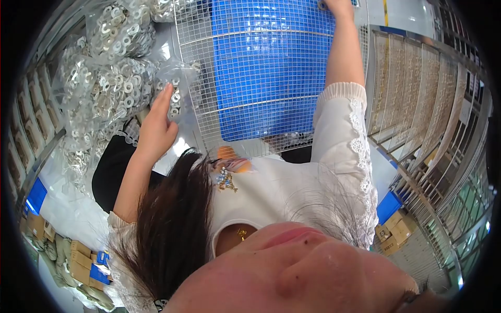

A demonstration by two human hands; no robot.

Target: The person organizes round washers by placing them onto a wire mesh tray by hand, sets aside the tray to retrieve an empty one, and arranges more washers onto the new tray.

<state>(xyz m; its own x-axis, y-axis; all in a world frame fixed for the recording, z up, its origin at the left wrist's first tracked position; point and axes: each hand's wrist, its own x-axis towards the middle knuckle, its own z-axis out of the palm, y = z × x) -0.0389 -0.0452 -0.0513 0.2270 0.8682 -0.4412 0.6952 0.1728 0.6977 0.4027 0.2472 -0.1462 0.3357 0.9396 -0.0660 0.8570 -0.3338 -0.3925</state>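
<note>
My left hand (158, 125) is at the left of the wire mesh rack (206, 119), fingers stretched out and nothing visible in them. Its fingertips are over or beside a clear plastic bag of metal washers (176, 99); contact is unclear. At the top edge my right hand (339, 6) is partly cut off, at the far right side of the mesh. A small ring-like piece (322, 5) shows beside it, but whether the fingers hold it is hidden. Under the mesh lies a blue plastic surface (266, 78).
Large clear bags full of washers (117, 86) are heaped on the left. Wire racks (417, 88) stand on the right, and another slotted rack (39, 109) is at far left. Cardboard boxes (399, 232) and a blue bin (389, 207) sit at lower right.
</note>
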